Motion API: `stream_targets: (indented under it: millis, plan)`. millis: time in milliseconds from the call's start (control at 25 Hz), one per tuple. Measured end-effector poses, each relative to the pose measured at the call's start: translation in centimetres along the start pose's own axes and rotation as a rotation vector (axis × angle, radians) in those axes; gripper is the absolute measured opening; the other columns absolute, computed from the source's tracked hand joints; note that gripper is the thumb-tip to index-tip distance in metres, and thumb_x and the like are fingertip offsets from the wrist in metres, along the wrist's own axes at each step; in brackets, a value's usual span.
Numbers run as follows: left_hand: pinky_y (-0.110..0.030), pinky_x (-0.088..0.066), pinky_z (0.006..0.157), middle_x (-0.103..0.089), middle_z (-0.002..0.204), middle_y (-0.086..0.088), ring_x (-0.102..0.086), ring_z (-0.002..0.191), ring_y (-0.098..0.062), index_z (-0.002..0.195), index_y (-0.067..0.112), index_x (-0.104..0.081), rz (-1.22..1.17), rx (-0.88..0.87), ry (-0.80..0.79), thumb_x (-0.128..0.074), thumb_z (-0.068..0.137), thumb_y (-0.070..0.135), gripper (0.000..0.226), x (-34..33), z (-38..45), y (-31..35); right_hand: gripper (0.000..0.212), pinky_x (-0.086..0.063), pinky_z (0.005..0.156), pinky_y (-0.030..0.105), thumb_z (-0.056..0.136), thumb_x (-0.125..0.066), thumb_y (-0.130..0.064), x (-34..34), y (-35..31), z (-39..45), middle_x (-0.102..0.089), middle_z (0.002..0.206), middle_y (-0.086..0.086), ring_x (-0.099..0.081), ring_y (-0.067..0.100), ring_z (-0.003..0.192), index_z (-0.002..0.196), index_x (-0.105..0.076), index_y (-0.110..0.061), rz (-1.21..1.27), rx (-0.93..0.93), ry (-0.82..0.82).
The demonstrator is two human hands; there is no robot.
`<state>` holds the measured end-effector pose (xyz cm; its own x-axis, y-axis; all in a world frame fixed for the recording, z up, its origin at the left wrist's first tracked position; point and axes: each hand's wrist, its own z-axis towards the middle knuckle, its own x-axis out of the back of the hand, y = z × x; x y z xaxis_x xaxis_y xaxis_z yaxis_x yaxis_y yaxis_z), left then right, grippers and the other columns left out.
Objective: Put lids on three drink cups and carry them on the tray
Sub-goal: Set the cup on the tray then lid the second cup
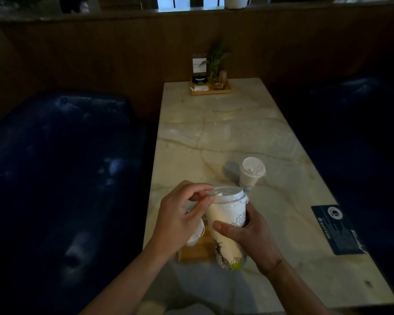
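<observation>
Dim booth, marble bench (225,133): your right hand (250,233) grip is clamped round the tall cup (225,226) above the wooden tray (193,251) at 6 o'clock, left hand (182,212) fingertips pinching the lid (228,194) rim, so press round the rim evenly and keep the cup upright.

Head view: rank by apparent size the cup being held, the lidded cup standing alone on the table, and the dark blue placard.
1. held cup, nearest the camera
2. dark blue placard
3. lone lidded cup

The two cups' true sizes may differ less than they appear.
</observation>
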<state>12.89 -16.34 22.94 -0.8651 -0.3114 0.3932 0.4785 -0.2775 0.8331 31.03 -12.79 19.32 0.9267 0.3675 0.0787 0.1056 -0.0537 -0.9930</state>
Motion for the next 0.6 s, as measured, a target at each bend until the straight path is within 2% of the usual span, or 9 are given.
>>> stream_targets:
  millis: [200,320,600]
  plan:
    - [-0.018,-0.053,0.078,-0.063,0.101,0.010,-0.066,0.087,-0.012,0.096,0.027,-0.075,-0.036,0.035,-0.148,-0.071,0.085,0.023,0.012,1.0,1.5,0.2,0.059,-0.058,0.063,0.019,0.052,-0.085,-0.042,0.3,-0.2,0.0,-0.078,0.095,-0.013,-0.075,0.007,0.081,0.105,-0.066,-0.028,0.031,-0.019,-0.036]
    - [-0.022,-0.054,0.078,-0.066,0.100,0.013,-0.066,0.084,-0.015,0.096,0.022,-0.076,-0.003,0.006,-0.207,-0.072,0.086,0.020,0.011,1.4,2.0,0.4,0.056,-0.057,0.062,0.017,0.053,-0.085,-0.041,0.4,-0.3,0.1,-0.078,0.095,-0.014,-0.075,0.006,0.081,0.104,-0.066,-0.029,0.041,-0.032,-0.063]
    - [-0.014,-0.050,0.075,-0.065,0.090,0.014,-0.065,0.084,-0.011,0.092,0.028,-0.074,0.029,0.014,-0.215,-0.070,0.085,0.033,0.010,1.5,2.6,0.8,0.053,-0.060,0.064,0.021,0.051,-0.085,-0.047,0.1,-0.3,0.2,-0.078,0.092,-0.016,-0.075,0.004,0.079,0.100,-0.067,-0.034,-0.031,-0.040,-0.017]
